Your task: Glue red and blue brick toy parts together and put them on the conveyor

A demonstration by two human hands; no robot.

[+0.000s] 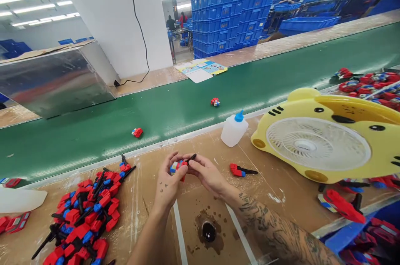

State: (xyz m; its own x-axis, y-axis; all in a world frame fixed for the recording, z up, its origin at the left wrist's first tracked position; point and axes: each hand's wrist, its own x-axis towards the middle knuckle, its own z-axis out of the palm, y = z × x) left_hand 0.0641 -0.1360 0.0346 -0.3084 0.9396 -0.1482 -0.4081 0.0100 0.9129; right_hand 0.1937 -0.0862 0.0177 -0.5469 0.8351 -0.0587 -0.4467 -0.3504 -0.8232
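Observation:
Both hands meet above the brown work surface. My left hand is closed round a small red, blue and white toy part. My right hand pinches a black piece against the right side of that toy part. A heap of red and blue parts with black pieces lies left of my left hand. To the right of my right hand rests a single red and blue part with a black rod. A white bottle with a blue tip stands behind it.
A green conveyor belt runs across, carrying two small toy parts. A yellow animal-faced fan sits at right. A small dark cup with liquid is near the front. Blue crates are stacked beyond the belt; people are farther back.

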